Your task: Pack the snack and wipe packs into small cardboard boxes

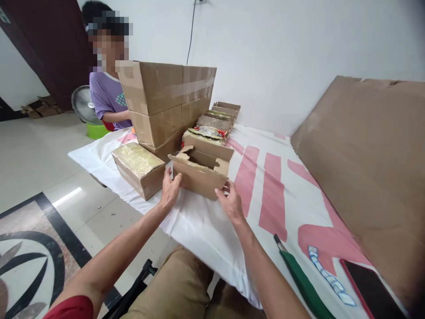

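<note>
One open carton (198, 179) btwn L fingers (166, 174) & R fingers (219, 194), half-curled at near corners; can't tell if gripping.

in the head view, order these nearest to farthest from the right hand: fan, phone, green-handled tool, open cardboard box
1. Open cardboard box: at the right hand, touching its fingers.
2. Green-handled tool: to the right.
3. Phone: farther right.
4. Fan: left background.

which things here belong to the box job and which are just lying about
Likely the job:
- open box between left hand and right hand
- taped box
- stacked boxes

Likely just about:
- phone
- fan
</note>
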Demonstrator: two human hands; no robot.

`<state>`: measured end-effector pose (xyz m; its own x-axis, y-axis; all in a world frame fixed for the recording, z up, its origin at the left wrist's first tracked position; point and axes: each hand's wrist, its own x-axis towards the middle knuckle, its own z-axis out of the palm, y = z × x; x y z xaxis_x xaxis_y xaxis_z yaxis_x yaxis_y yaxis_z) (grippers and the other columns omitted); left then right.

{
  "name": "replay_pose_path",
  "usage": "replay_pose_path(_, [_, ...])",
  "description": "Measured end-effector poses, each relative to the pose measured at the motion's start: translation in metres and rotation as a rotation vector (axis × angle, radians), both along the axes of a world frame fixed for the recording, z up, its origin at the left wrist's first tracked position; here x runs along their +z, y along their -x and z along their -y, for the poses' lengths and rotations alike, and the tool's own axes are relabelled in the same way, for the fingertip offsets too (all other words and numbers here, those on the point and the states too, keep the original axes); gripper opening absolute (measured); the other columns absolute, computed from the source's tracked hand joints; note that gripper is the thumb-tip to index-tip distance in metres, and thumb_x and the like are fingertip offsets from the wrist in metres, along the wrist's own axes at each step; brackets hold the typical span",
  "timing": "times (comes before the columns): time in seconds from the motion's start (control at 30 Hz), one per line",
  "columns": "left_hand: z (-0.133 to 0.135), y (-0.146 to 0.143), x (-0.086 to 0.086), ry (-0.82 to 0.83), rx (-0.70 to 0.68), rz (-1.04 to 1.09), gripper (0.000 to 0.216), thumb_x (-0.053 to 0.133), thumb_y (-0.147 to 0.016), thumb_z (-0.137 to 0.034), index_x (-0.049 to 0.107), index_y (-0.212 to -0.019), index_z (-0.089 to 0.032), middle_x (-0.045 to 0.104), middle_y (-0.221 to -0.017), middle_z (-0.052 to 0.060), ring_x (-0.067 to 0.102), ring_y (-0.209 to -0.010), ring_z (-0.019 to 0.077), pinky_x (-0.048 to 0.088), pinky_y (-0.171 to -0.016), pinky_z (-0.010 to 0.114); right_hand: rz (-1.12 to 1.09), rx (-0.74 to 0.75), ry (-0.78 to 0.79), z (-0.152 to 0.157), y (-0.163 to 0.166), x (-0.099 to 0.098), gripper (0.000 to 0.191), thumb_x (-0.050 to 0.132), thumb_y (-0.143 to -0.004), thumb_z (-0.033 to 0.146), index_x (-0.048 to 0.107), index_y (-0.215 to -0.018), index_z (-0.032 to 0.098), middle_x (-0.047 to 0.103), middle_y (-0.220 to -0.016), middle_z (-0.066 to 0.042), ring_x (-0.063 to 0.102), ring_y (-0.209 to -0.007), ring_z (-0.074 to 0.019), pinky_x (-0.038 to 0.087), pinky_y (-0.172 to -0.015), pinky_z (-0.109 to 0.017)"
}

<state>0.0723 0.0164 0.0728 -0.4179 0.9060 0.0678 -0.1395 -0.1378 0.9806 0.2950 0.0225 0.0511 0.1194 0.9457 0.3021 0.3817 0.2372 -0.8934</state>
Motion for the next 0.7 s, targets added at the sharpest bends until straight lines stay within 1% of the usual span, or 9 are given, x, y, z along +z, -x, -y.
replay_pose_path(0.1, [0.003,0.002,-0.023,0.045,-0.075,-0.013,0.092,0.074,-0.08,-0.037,0.033,-0.16,-0.022,0.042,-0.163,0.019,0.065,-0.127,0.0303,0.06,-0.096,0.038,0.005,0.057,0.012,-0.021,0.022,-0.022,0.056,0.064,-0.081,0.046,0.063,-0.132,0.022,0.077,-0.124,-0.013,0.074,-0.11,-0.0289,0.059,-0.098,-0.048])
replay_pose_path(0.17, [0.002,0.001,-0.034,0.076,-0.152,-0.063,0.097,0.074,-0.079,-0.036,0.028,-0.163,-0.021,0.033,-0.168,0.02,0.059,-0.136,0.0328,0.055,-0.107,0.042,0.011,0.083,0.012,-0.028,0.031,-0.033,0.058,0.062,-0.084,0.044,0.06,-0.138,0.023,0.075,-0.129,-0.012,0.073,-0.114,-0.0277,0.057,-0.103,-0.048])
replay_pose_path(0.33, [-0.026,-0.004,-0.038,0.109,-0.193,-0.198,0.101,0.076,-0.074,-0.029,0.029,-0.162,-0.014,0.025,-0.17,0.025,0.051,-0.144,0.037,0.05,-0.113,0.046,0.029,0.126,0.026,-0.047,0.051,-0.041,0.069,0.062,-0.086,0.046,0.053,-0.148,0.016,0.071,-0.137,-0.017,0.069,-0.123,-0.0294,0.054,-0.108,-0.049])
replay_pose_path(0.4, [-0.03,-0.003,-0.034,0.132,-0.18,-0.238,0.101,0.076,-0.07,-0.025,0.033,-0.161,-0.014,0.029,-0.169,0.025,0.05,-0.144,0.0385,0.052,-0.111,0.048,0.038,0.129,0.043,-0.049,0.055,-0.04,0.073,0.062,-0.085,0.049,0.053,-0.148,0.014,0.071,-0.137,-0.018,0.069,-0.123,-0.0309,0.053,-0.108,-0.051])
replay_pose_path(0.47, [-0.016,0.003,-0.029,0.108,-0.219,-0.329,0.093,0.074,-0.071,-0.023,0.04,-0.157,-0.015,0.04,-0.163,0.023,0.055,-0.139,0.0369,0.054,-0.108,0.049,0.05,0.131,0.059,-0.041,0.052,-0.04,0.074,0.062,-0.085,0.054,0.055,-0.147,0.014,0.071,-0.137,-0.019,0.069,-0.124,-0.0317,0.053,-0.108,-0.051])
replay_pose_path(0.53, [0.015,0.017,-0.019,-0.017,-0.299,-0.481,0.073,0.069,-0.077,-0.022,0.054,-0.148,-0.018,0.057,-0.15,0.019,0.063,-0.129,0.0323,0.055,-0.105,0.048,0.07,0.122,0.077,-0.024,0.044,-0.039,0.071,0.063,-0.084,0.057,0.061,-0.141,0.015,0.073,-0.134,-0.018,0.07,-0.121,-0.0327,0.054,-0.105,-0.051])
replay_pose_path(0.6, [0.051,0.044,-0.003,-0.248,-0.317,-0.641,0.043,0.062,-0.086,-0.023,0.069,-0.128,-0.022,0.067,-0.139,0.014,0.065,-0.126,0.0284,0.055,-0.106,0.045,0.092,0.11,0.097,-0.003,0.038,-0.037,0.06,0.061,-0.085,0.056,0.069,-0.129,0.017,0.076,-0.125,-0.017,0.073,-0.112,-0.0324,0.057,-0.1,-0.051])
replay_pose_path(0.63, [0.066,0.062,0.007,-0.336,-0.238,-0.701,0.035,0.06,-0.089,-0.022,0.071,-0.121,-0.023,0.07,-0.133,0.012,0.066,-0.125,0.0273,0.053,-0.109,0.046,0.1,0.111,0.106,0.007,0.039,-0.035,0.053,0.06,-0.086,0.055,0.072,-0.122,0.018,0.078,-0.12,-0.016,0.074,-0.107,-0.0314,0.058,-0.096,-0.05])
replay_pose_path(0.7, [0.077,0.105,0.028,-0.389,0.054,-0.772,0.033,0.063,-0.088,-0.023,0.07,-0.12,-0.024,0.072,-0.126,0.01,0.065,-0.125,0.0269,0.05,-0.114,0.047,0.109,0.163,0.111,0.022,0.052,-0.028,0.043,0.058,-0.088,0.051,0.076,-0.113,0.02,0.079,-0.112,-0.013,0.074,-0.101,-0.0287,0.06,-0.09,-0.045])
